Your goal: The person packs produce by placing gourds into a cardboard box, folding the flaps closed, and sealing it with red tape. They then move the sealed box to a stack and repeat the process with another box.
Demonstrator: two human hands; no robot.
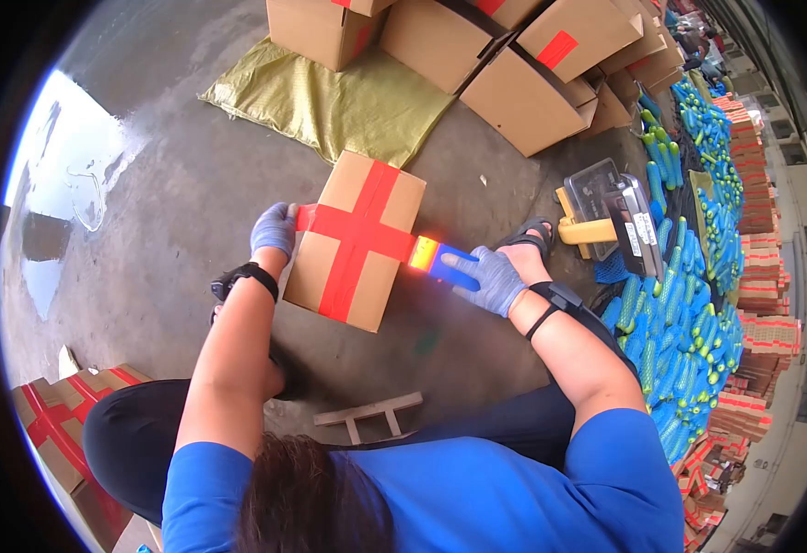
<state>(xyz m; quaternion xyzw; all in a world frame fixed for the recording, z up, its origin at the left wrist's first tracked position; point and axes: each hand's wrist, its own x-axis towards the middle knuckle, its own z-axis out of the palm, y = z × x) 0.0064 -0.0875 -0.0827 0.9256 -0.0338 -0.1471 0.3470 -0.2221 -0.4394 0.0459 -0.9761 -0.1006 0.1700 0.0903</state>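
In front of me on the floor is a cardboard box (340,247) with red tape crossing its top. My right hand (495,281), in a grey glove, is closed around a blue tape dispenser (451,264) with a bright yellow-orange end. That end meets the right edge of the box, where the red tape (390,241) runs up to it. My left hand (274,230), also gloved, is at the opposite edge, its fingers closed on the loose end of the tape. Exactly how the left fingertips pinch it is partly hidden.
Cardboard boxes (528,101) are stacked beyond a yellow-green woven sheet (330,101). To the right stands a yellow-and-black scale-like device (592,230), beside piles of green produce in blue netting (675,341). Taped boxes (72,415) lie left; a wooden frame (371,409) is near my legs.
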